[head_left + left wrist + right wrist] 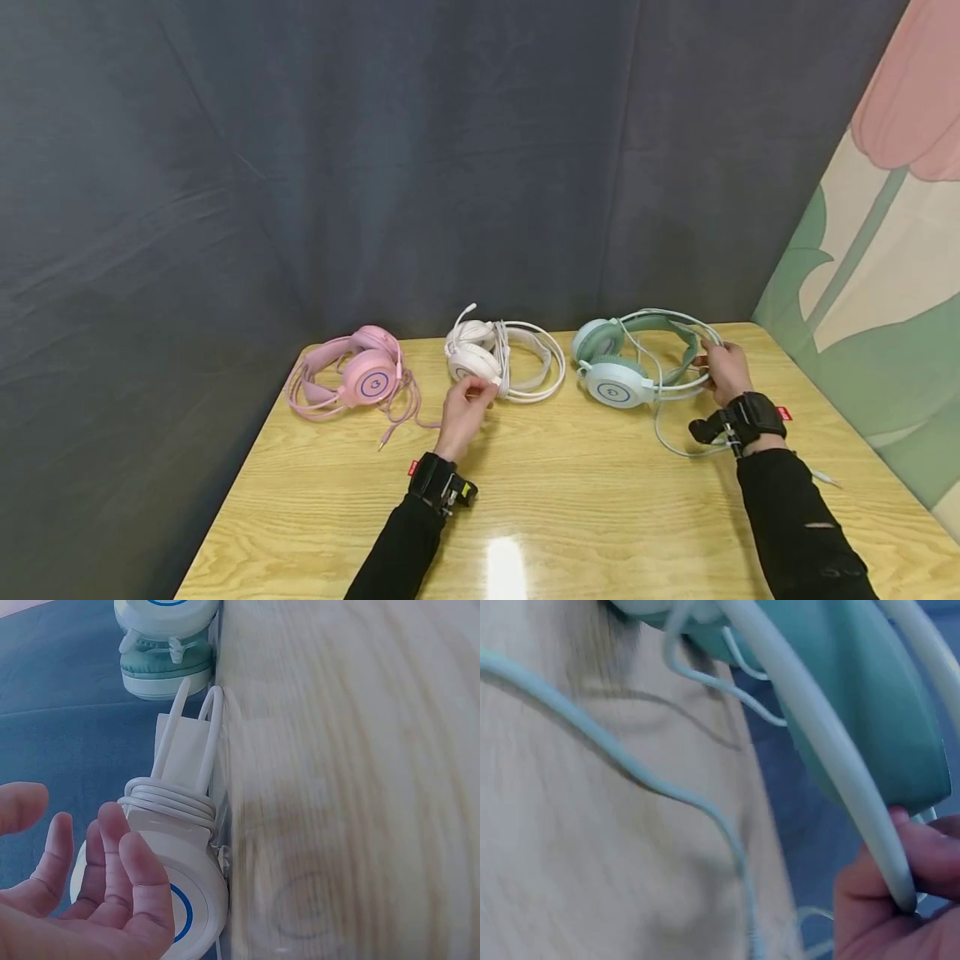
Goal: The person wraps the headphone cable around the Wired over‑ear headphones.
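Note:
My right hand grips the outer end of the headband on a mint-green headset. Up close in the right wrist view, thumb and fingers wrap around its pale headband tube. The green inner pad lies beside them. My left hand is at the front ear cup of a white headset. The left wrist view shows its thumb apart from loosely bent fingers, which overlap the ear cup and hold nothing. Cable is wound around the white headset's band, and its mic boom points up.
A pink headset lies at the left, its cable trailing toward the white one. The mint cable loops forward under my right wrist, its plug lying to the right. A dark curtain stands behind the wooden table.

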Motion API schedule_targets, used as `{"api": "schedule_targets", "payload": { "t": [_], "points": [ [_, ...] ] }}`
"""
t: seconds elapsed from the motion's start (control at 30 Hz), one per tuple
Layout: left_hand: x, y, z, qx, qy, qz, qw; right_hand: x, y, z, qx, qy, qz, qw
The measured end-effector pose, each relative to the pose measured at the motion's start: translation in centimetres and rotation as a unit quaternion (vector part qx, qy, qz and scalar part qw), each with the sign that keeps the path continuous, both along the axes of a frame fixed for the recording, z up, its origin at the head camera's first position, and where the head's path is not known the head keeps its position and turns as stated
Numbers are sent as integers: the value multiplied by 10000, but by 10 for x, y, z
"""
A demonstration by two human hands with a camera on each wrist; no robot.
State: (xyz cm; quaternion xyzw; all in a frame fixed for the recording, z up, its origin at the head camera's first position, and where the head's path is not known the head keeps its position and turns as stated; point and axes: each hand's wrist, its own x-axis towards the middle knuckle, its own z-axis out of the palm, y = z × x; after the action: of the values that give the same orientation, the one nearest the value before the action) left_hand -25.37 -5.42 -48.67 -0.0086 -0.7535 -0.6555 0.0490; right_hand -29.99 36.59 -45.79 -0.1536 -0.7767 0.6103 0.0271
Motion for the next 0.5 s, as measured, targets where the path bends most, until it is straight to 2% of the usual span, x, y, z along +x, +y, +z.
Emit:
{"api": "schedule_targets", "payload": {
  "t": [0.07,0.17,0.23,0.27,0.33,0.4,0.5],
  "points": [
    [-1,0,2,77,-64,-35,9999,1,-3,7,25,-45,-39,10000],
    [-2,-1,2,128,-105,-95,9998,1,-4,13,637,-266,-50,9976],
    [-1,-2,2,207,-126,-130,9996,1,-1,15,1068,-520,107,9929],
    [-1,-2,2,248,-127,-141,9995,1,1,15,1124,-635,240,9913],
    [0,-1,1,310,-151,-150,9993,1,6,15,1026,-803,554,9899],
    [1,-1,0,365,-157,-125,9991,1,11,13,699,-844,828,9905],
    [1,-1,0,375,-113,-138,9991,0,15,10,20,-754,926,9928]
  ]
}}
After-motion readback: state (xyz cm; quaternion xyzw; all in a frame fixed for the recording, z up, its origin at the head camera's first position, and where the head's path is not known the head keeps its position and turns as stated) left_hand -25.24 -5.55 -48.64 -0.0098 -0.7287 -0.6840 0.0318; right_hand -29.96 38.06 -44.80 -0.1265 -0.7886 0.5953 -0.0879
